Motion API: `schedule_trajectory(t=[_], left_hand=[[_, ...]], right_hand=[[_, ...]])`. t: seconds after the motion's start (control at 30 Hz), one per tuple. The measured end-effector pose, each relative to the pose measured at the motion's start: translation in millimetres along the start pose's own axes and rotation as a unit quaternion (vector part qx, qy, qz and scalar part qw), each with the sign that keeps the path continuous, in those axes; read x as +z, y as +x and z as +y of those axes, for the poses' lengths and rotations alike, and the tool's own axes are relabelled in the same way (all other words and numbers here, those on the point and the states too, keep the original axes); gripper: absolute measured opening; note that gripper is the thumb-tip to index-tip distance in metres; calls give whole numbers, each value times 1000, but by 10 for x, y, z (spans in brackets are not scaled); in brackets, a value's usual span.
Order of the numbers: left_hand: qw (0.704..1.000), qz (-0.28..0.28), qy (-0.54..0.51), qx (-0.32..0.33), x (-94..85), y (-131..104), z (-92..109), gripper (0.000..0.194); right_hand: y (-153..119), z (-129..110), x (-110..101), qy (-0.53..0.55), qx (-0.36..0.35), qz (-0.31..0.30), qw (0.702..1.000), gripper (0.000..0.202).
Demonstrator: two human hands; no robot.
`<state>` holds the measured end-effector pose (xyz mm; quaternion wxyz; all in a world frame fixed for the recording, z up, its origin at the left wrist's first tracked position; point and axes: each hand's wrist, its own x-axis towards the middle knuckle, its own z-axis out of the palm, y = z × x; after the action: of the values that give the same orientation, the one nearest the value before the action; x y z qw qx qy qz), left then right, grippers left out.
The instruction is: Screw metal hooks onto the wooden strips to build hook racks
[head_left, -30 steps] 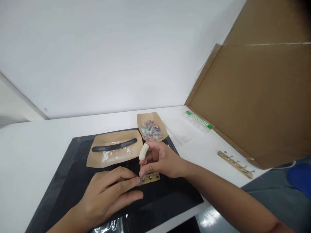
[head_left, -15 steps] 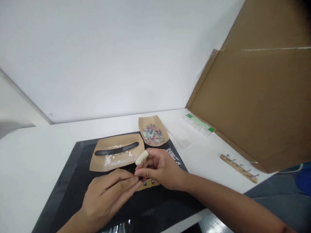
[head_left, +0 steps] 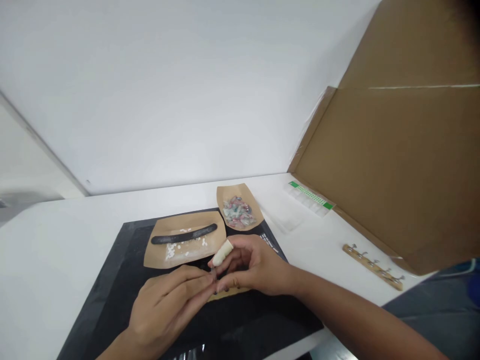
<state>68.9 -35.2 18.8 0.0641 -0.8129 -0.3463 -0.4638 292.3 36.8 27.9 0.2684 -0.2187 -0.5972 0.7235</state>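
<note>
My left hand (head_left: 170, 300) is closed in a pinch, its fingertips meeting those of my right hand (head_left: 253, 265) over the black mat (head_left: 258, 320). A small greyish, see-through piece (head_left: 213, 273) shows at the fingertips; its kind is too small to tell. My right hand is curled, with a cream finger cot (head_left: 223, 253) on the index finger and the thumb beside my left fingertips. Under the hands lies a wooden strip (head_left: 225, 296) with small metal parts, mostly hidden.
Behind the hands, a brown paper tray (head_left: 155, 257) holds a black nail file (head_left: 183, 235) and small white bits. Another tray (head_left: 225, 192) holds colourful clear pieces. To the right are a green-and-clear case (head_left: 311, 195), a wooden strip with metal clips (head_left: 373, 266) and a cardboard panel (head_left: 405, 175).
My right thumb has shifted a little away from the index finger, and the small see-through piece now shows between the fingertips. The view has tilted slightly; the trays stay put.
</note>
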Motion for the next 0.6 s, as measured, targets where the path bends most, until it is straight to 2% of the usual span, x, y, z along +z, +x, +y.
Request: schedule_trajectory(t=[0.2, 0.3, 0.6], left_hand=[[998, -35, -47, -11, 20, -59, -19, 13], [997, -36, -68, -32, 24, -67, -14, 13], [996, -26, -70, -45, 35, -105, -61, 12]], right_hand=[[11, -36, -22, -67, -30, 56, 996, 35], [8, -36, -29, -100, -44, 62, 992, 32], [56, 87, -30, -106, -39, 110, 987, 36]])
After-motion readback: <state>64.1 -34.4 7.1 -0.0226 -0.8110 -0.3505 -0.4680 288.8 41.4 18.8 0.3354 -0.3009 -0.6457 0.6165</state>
